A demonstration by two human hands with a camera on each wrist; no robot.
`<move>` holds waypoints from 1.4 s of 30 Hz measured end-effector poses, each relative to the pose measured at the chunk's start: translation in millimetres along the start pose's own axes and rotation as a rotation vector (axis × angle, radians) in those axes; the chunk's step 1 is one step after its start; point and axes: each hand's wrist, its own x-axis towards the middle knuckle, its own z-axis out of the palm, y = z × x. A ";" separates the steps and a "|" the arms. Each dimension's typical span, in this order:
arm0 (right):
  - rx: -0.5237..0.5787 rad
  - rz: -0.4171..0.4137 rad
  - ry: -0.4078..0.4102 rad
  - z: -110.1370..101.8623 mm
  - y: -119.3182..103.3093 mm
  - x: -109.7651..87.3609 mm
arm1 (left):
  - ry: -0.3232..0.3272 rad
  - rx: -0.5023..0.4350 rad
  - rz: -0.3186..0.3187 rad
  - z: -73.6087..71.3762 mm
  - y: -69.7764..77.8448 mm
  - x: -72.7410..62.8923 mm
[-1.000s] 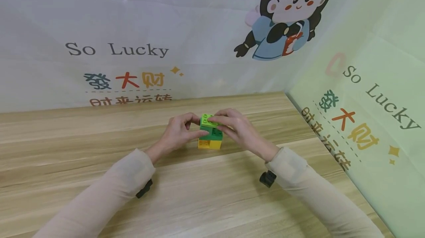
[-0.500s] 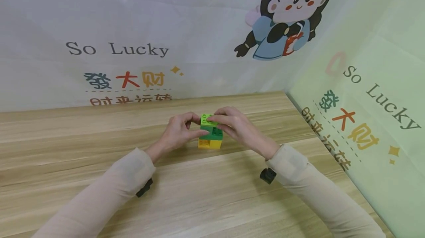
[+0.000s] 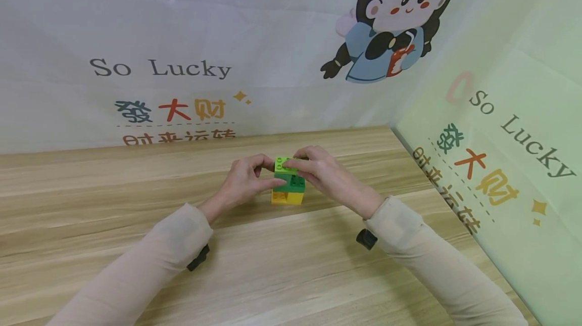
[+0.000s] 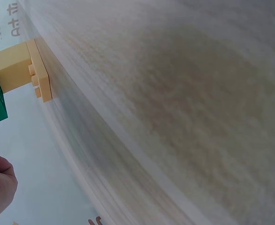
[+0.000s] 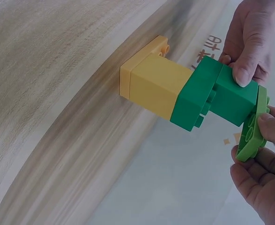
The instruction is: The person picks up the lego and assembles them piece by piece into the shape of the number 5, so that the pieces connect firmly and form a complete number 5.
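A small tower of toy building bricks stands on the table. Its base is a flat yellow-orange plate (image 5: 139, 61) with a yellow brick (image 5: 156, 84) on it. Above these come a lower dark green brick (image 5: 189, 101) and an upper dark green brick (image 5: 233, 96), set off to one side. A light green plate (image 3: 282, 164) lies on top, its hollow underside overhanging in the right wrist view. My left hand (image 3: 245, 177) grips the upper dark green brick, thumb on its near face. My right hand (image 3: 325, 172) pinches the overhanging end of the light green plate.
The wooden table (image 3: 254, 265) reaches back to a white printed backdrop (image 3: 273, 38), which also runs along the right side. Black wrist cameras hang below both sleeves, one under the right sleeve (image 3: 409, 235).
My right hand has shifted very slightly at the light green plate, whose top sits a touch lower. My left hand and the tower below stay in place.
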 end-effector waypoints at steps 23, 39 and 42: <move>-0.002 -0.041 0.083 7.4 3.3 -4.4 | 0.021 0.017 -0.013 2.5 1.4 -1.6; -0.002 -0.037 0.102 9.9 3.8 -6.5 | 0.051 0.012 -0.012 5.1 -0.8 -2.8; -0.003 -0.041 0.104 10.3 3.9 -6.4 | 0.050 0.014 -0.018 5.1 -0.8 -2.5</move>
